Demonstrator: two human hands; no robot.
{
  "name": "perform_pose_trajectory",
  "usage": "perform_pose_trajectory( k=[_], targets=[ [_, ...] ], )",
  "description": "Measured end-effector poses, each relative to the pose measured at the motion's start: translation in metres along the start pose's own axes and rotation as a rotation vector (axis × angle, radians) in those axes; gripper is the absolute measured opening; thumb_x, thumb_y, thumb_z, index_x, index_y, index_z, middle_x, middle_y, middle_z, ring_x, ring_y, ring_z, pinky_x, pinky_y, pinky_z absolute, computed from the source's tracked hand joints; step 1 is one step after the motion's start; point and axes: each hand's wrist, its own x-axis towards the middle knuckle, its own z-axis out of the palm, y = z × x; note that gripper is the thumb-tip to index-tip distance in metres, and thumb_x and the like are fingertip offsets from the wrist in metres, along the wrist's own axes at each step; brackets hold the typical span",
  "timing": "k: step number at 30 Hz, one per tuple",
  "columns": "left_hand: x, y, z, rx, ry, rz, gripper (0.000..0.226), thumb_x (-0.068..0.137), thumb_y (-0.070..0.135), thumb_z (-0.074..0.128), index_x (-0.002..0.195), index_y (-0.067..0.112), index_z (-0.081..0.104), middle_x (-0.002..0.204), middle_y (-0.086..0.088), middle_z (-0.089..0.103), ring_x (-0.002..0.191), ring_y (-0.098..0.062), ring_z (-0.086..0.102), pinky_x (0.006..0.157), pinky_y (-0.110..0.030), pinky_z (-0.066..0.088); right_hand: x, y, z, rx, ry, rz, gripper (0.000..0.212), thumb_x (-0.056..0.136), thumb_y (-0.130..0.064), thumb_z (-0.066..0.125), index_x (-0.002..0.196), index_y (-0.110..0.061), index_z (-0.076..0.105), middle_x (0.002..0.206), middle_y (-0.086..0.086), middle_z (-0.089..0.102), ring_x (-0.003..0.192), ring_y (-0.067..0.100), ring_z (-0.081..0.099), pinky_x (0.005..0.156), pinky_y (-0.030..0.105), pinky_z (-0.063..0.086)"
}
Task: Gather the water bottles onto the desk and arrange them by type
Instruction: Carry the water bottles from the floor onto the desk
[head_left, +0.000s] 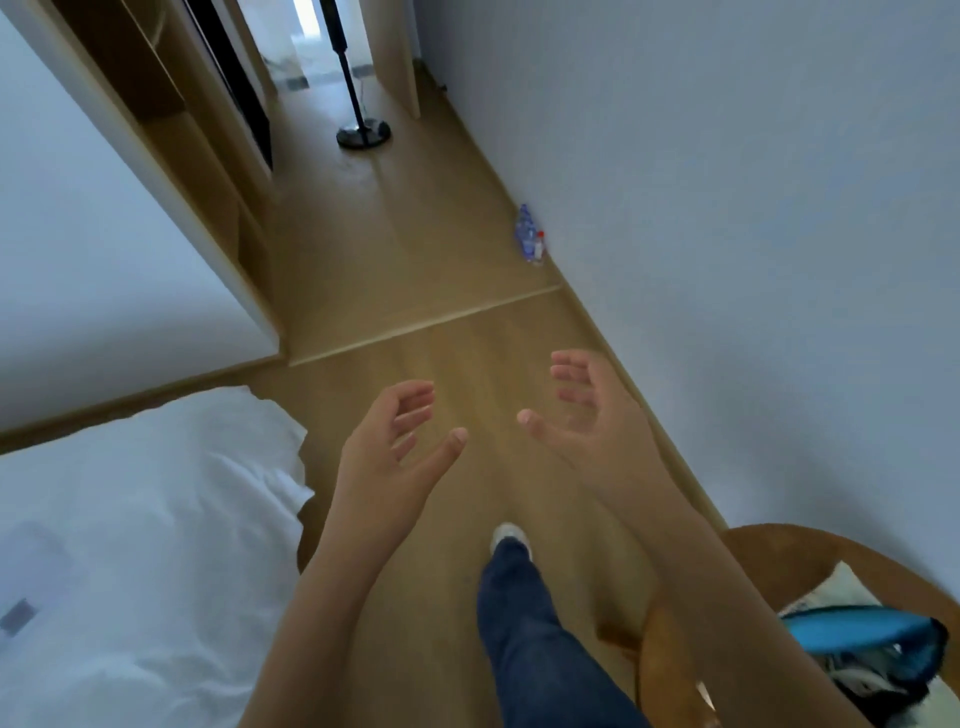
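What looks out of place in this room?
The water bottles stand on the floor against the wall, not on a desk. Both the left hand and the right hand are empty.

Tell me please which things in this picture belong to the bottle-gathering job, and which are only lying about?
For the job:
water bottles on the floor by the wall
left hand, open, holding nothing
right hand, open, holding nothing

Only lying about:
bed with white sheets
black floor stand
wooden chair with a blue item on it
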Motion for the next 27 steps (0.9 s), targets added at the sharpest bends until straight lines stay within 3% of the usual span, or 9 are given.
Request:
perform_pose_trajectory(
  k=[7,10,18,23,27],
  targets=[
    [0.215,0.013,0.012,0.013,-0.012,-0.001,0.040,0.084,0.030,0.076,0.113,0.044,0.051,0.113,0.026,0.059,0.108,0.012,0.057,0.086,-0.012,0.047,0.212,-0.016,0.003,0.045,0.000,-0.027,0.056,0.080,-0.029,0.081,0.123,-0.037,0.046,0.123,-0.016,0.054,0.116,0.007,0.056,0.095,0.027,0.048],
    [0.290,0.017,0.015,0.020,-0.025,0.008,0.040,0.085,0.032,0.075,0.116,0.040,0.052,0.113,0.027,0.059,0.106,0.016,0.056,0.085,-0.010,0.047,0.285,-0.023,0.002,0.042,0.014,-0.021,0.056,0.080,-0.030,0.080,0.123,-0.038,0.046,0.125,-0.014,0.054,0.117,0.008,0.056,0.096,0.028,0.048],
    [0.493,-0.002,0.033,-0.049,-0.087,-0.019,0.040,0.084,0.025,0.075,0.116,0.034,0.053,0.119,0.017,0.059,0.110,0.004,0.058,0.078,-0.006,0.048,0.472,-0.006,0.018,0.016,0.084,0.043,0.058,0.080,-0.027,0.081,0.126,-0.034,0.047,0.128,-0.010,0.055,0.117,0.010,0.056,0.096,0.028,0.049],
    [0.647,-0.022,0.042,-0.111,-0.158,-0.026,0.042,0.084,0.025,0.076,0.120,0.031,0.055,0.122,0.018,0.058,0.111,0.009,0.055,0.080,-0.005,0.047,0.610,0.001,0.037,-0.031,0.148,0.080,0.057,0.080,-0.023,0.080,0.124,-0.031,0.045,0.123,-0.010,0.054,0.108,0.008,0.056,0.085,0.011,0.048],
    [0.766,-0.028,0.040,-0.120,-0.251,-0.041,0.042,0.083,0.029,0.077,0.115,0.042,0.053,0.124,0.022,0.056,0.117,0.007,0.054,0.085,-0.007,0.043,0.710,-0.001,0.048,-0.081,0.204,0.159,0.057,0.082,-0.028,0.079,0.129,-0.028,0.046,0.122,-0.013,0.051,0.108,0.009,0.056,0.092,0.025,0.048]
  ],
)
